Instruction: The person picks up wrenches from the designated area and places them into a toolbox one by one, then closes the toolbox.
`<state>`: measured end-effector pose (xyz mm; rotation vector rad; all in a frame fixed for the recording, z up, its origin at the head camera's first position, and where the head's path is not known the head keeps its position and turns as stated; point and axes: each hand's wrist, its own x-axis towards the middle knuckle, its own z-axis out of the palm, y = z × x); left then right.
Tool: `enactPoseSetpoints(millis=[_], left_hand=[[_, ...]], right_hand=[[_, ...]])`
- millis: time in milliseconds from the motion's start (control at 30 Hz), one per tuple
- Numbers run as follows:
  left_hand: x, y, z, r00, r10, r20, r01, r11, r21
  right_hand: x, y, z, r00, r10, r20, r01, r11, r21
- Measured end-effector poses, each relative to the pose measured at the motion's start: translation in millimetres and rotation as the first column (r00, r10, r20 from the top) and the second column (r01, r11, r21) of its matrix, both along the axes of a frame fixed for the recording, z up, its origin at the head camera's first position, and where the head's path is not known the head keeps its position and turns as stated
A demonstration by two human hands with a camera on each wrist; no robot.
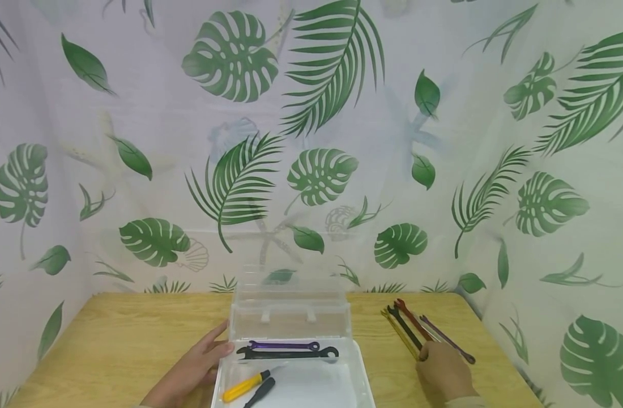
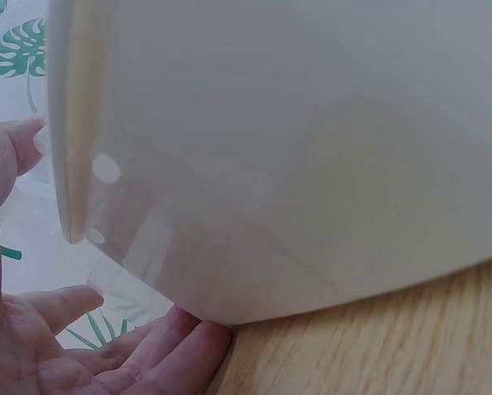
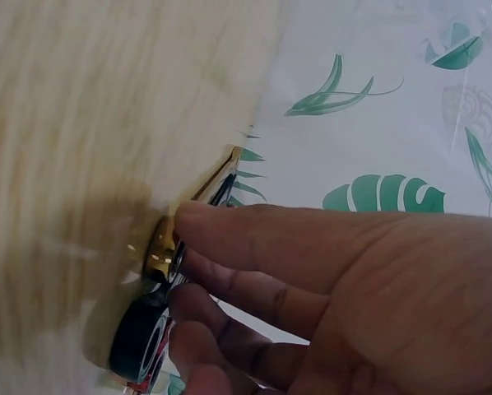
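Observation:
A white plastic box (image 1: pixel 363 371) stands at the table's front middle, its clear lid (image 1: pixel 291 323) raised at the back. My left hand (image 1: pixel 196 362) rests at its left rear corner; in the left wrist view the fingertips (image 2: pixel 205 350) touch the box's lower edge. To the right, my right hand (image 1: pixel 444 371) pinches the near end of a gold wrench (image 3: pixel 161 251) between thumb and fingers. Close beside that lie a black wrench (image 1: pixel 405 326), a red wrench (image 1: pixel 412 315) and a purple wrench (image 1: pixel 450 341). Their near ends are partly hidden by the hand.
Inside the box, a purple wrench (image 1: pixel 286 345) and a black wrench (image 1: pixel 291 355) lie along the back wall. A yellow-handled screwdriver (image 1: pixel 244 387) and a black-handled tool (image 1: pixel 261 392) lie at its left. A leaf-print sheet (image 1: pixel 342 226) hangs behind the wooden table (image 1: pixel 133 334).

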<state>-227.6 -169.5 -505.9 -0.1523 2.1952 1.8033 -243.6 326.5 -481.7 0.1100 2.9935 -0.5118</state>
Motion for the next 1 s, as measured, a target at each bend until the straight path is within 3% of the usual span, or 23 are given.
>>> enactPoseSetpoints(millis=[467,667,1000], left_hand=[[-1.7,1.0,0.9,1.000,-0.012,-0.011,0.012,1.000,0.019],[-0.8,-1.5,-1.3,0.998,-0.053,-0.032,0.055,0.997,0.048],[0.1,-2.7,-2.4,0.999,-0.044,-0.026,0.045,0.997,0.059]], right_hand=[[-2.5,-1.7,-2.0,0.997,-0.022,0.075,0.022,1.000,0.005],[0.8,-4.6,-3.0,0.998,0.009,0.054,-0.012,0.999,0.050],[0.9,-9.7,-2.4,0.999,0.005,0.035,-0.008,0.998,0.069]])
